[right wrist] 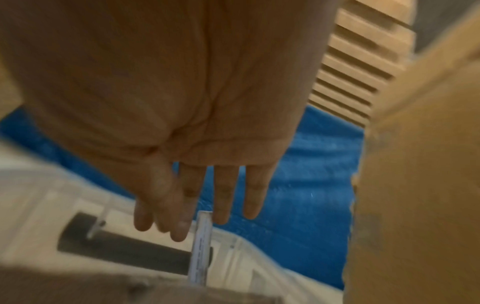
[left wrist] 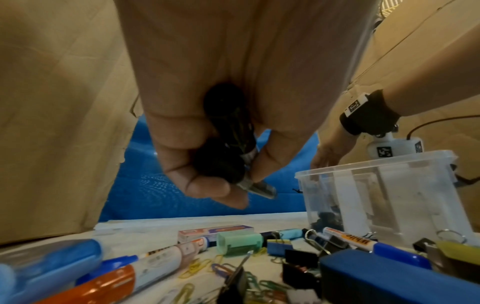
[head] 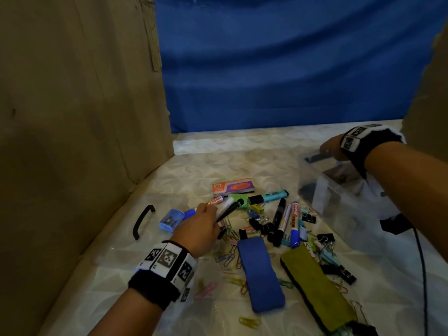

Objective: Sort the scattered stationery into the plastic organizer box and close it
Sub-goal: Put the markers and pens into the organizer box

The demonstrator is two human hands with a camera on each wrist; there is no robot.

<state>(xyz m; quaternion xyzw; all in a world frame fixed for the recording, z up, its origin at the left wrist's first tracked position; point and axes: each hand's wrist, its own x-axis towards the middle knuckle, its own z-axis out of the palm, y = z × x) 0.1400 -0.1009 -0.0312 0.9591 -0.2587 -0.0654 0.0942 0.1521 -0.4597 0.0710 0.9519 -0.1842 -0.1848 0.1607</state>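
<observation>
My left hand (head: pixel 210 214) hovers over the pile of scattered stationery and grips two black-capped markers (head: pixel 229 209); the left wrist view shows the fingers (left wrist: pixel 207 185) curled round the markers (left wrist: pixel 228 148). The clear plastic organizer box (head: pixel 339 197) stands open at the right, with dark items at its bottom (left wrist: pixel 327 220). Over the box's far end my right hand (head: pixel 327 149) is held with straight fingers (right wrist: pixel 223 201) and holds nothing. Below them lie a dark bar (right wrist: pixel 124 253) and a white strip (right wrist: pixel 201 236), both blurred.
On the table lie whiteboard markers (head: pixel 294 221), binder clips (head: pixel 264 226), paper clips (head: pixel 228 258), a blue duster (head: pixel 263 272), a green duster (head: pixel 315 284), an orange-purple box (head: pixel 232 186) and a blue sharpener (head: pixel 171 220). A black handle (head: pixel 143 221) lies left. Cardboard walls (head: pixel 72 117) stand at both sides. A cable (head: pixel 423 263) runs right.
</observation>
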